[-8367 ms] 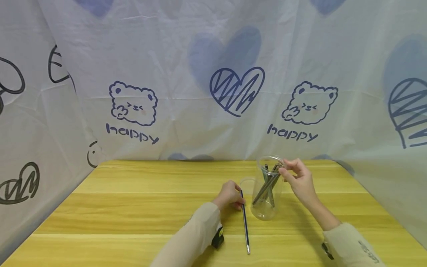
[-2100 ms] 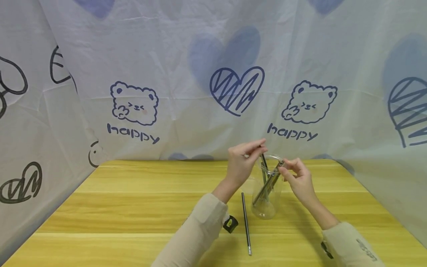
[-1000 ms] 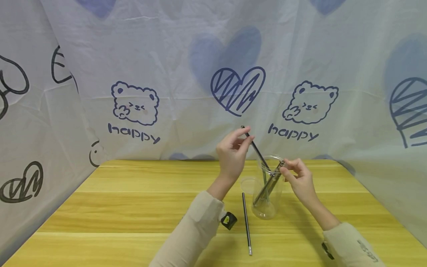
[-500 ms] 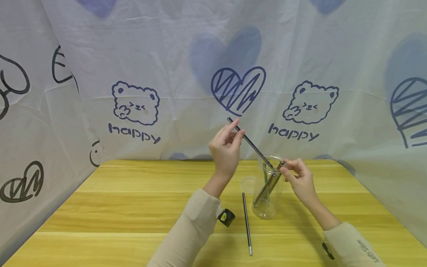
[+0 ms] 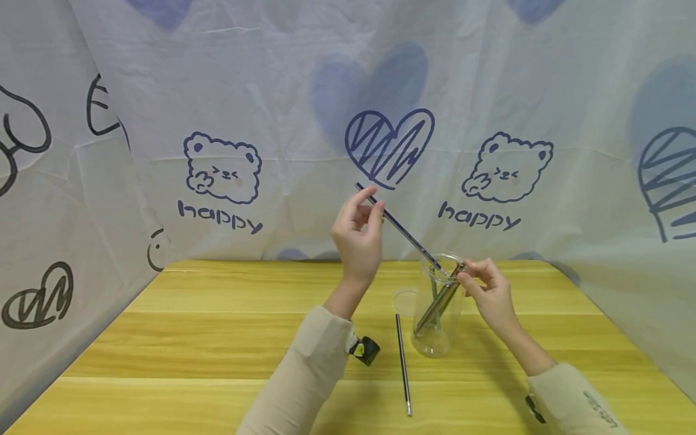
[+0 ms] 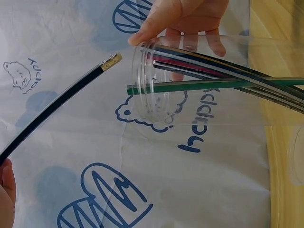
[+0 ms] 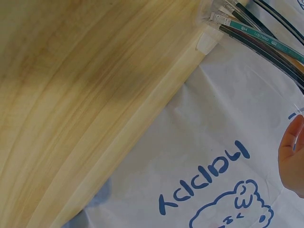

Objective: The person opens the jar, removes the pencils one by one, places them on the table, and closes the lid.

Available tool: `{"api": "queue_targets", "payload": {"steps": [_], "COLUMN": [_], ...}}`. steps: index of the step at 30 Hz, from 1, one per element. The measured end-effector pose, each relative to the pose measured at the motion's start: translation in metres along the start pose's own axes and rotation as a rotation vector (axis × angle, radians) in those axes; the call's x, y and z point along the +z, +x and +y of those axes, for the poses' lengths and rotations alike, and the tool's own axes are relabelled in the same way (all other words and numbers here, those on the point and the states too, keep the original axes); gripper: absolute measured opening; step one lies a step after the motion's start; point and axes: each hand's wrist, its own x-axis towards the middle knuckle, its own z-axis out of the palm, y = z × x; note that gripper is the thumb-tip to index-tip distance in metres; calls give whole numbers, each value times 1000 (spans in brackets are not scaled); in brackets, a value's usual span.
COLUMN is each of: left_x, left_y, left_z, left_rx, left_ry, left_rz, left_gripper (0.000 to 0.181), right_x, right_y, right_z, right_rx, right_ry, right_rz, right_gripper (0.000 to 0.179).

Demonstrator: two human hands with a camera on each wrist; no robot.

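I have the slim dark blue pencil (image 5: 408, 235) slanting through the air, its upper end up to the left and its metal-banded end down at the cup's mouth. The person's left hand (image 5: 359, 238) pinches it near the upper end, between thumb and fingertips. My left wrist feed shows that banded end gold-coloured and just outside the rim, with a gap between them.

The tall, clear, round plastic cup (image 5: 432, 346) has its base on the table. The person's right hand (image 5: 489, 291) pinches its rim on the right side between thumb and fingers. Inside I see several dark pencils (image 5: 438, 302) leaning together towards the right hand, crossed by one green pencil (image 6: 190, 86); the right wrist feed picks out pale lettering on the green one. They overlap too much for me to count.

Just left of the cup, a loose dark pencil (image 5: 403, 365) lies on the table, its silver-banded end nearest me. Beyond its far end, beside the cup, lies a thin, clear, round plastic disc (image 5: 405, 303).

All this is on the yellow wood-grain table (image 5: 217, 341). Behind hangs a whitish cloth (image 5: 304, 109) printed with blue hearts, bears and the word "happy".
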Motion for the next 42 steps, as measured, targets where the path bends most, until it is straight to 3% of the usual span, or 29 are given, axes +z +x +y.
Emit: {"api": "queue_targets", "payload": {"steps": [8,16,20,31,36,42], "left_x": [-5,-9,-11,-20,-22,-26], "left_y": [0,-5,-9,-24,-29,-28], "left_z": [1,1,-1,-9,-12,3], "left_rx": [-88,-237,-284,-369,-394,-429], "left_ry": [-25,-81,-63,-32,-26,-11], "left_rz": [-17,-113,-145,-228,-244,-270], "left_gripper": [18,22,31,43,43,38], "right_x": [0,0,0,1,0,0], "right_y": [0,1,1,0,0,0], "right_z": [1,3,4,2,2,2], "right_rx": [2,9,9,-4,-6,-10], "right_ry": [-2,-24,-31,-5,-4,3], "right_rz": [0,13,13,7,8,0], "right_gripper": [7,8,10,20,8,9]}}
